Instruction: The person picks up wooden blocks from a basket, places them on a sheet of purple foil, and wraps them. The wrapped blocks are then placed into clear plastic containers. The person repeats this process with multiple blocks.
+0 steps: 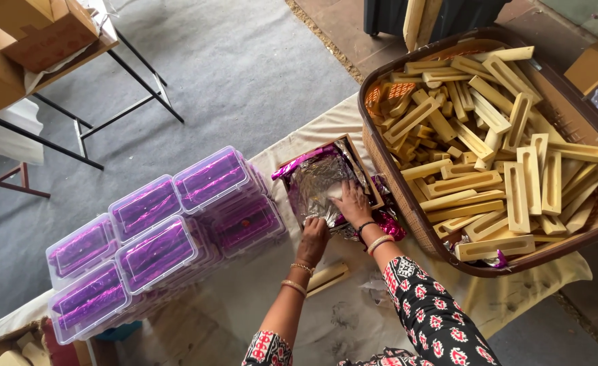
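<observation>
Pressing down on crinkled silver-and-purple foil [320,181] in a small cardboard box [361,163] mid-tabletop, the right hand [351,202] lies flat and spread, while the left hand [312,237] grips the foil's near edge. Done already, it seems — a stack of clear lidded boxes [156,237] with purple foil at left. Left to go: a basket [380,159] heaped with pale wooden blocks [502,149] at right.
</observation>
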